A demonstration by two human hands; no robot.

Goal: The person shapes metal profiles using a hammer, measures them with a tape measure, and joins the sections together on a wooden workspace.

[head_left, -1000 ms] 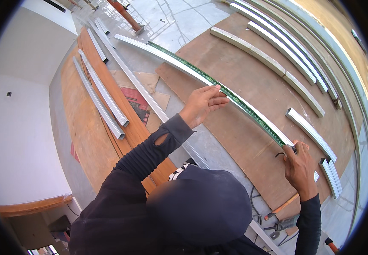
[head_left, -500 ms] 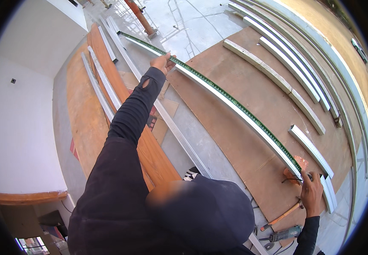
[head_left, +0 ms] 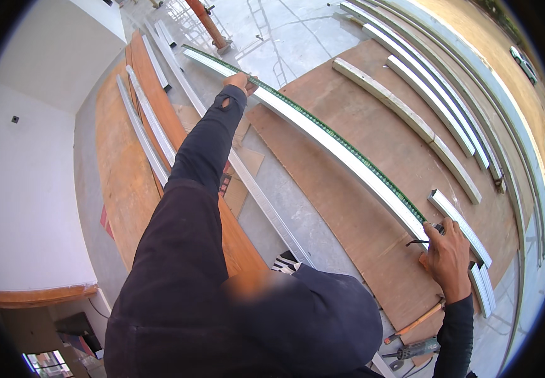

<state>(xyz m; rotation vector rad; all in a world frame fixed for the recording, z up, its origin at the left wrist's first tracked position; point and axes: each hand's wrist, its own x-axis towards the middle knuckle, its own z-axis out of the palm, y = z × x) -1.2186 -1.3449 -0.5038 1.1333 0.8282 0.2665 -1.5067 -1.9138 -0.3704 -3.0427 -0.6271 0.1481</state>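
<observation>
A long pale metal profile (head_left: 348, 170) runs slantwise from far left to near right. Along its upper edge lies the green blade of a tape measure (head_left: 354, 148). My left hand (head_left: 241, 82) is closed around the profile and the blade near their far end, thumb and fingers gripping the edge. At the near end, my right hand (head_left: 450, 257) is closed on the tape measure's dark case, which mostly hides behind the fingers. A dark cord or strap (head_left: 417, 242) sticks out beside that hand. An orange-red block (head_left: 425, 260) shows partly beneath it.
Brown sheets (head_left: 323, 145) lie under the profile. Short metal pieces (head_left: 461, 227), a concrete-stained bar (head_left: 404, 120) and several long profiles lie to the right. Below my right hand are a hammer (head_left: 414, 323) and an angle grinder (head_left: 418, 348). Wooden planks (head_left: 241, 236) lie left.
My right hand has moved up and left with the tape case, and the stretch of blade between my hands is shorter. The profile has tilted, showing more of its pale face. My left hand shifted slightly.
</observation>
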